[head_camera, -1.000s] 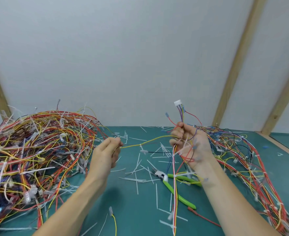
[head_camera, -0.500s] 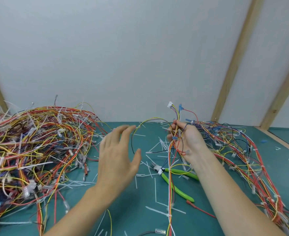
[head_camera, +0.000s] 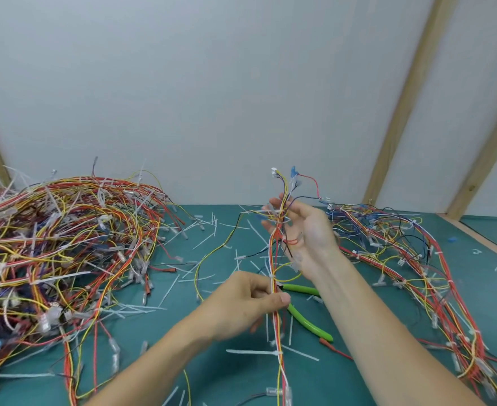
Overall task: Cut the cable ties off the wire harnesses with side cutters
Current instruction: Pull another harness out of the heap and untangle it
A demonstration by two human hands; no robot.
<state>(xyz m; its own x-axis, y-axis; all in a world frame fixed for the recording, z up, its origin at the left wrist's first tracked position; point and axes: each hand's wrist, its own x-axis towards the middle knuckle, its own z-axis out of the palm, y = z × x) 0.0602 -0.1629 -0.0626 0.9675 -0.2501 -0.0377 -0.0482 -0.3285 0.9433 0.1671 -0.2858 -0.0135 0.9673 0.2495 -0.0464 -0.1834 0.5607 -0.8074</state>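
Hands hold one harness upright

Left hand (head_camera: 248,304) pinches the wire harness (head_camera: 276,268) low; right hand (head_camera: 305,234) grips its upper end, fingers loosely curled. Green side cutters (head_camera: 307,316) lie on the desk (head_camera: 232,379) beneath, among cut ties.

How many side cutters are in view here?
1. The side cutters, with green handles, lie on the green mat behind the held harness, between the two forearms; neither hand holds them. More could be hidden under the wire piles.

I see bright, even, diffuse light; shadows faint on the green mat (head_camera: 226,373); wide-angle bending at frame edges; slight motion blur mid-frame.
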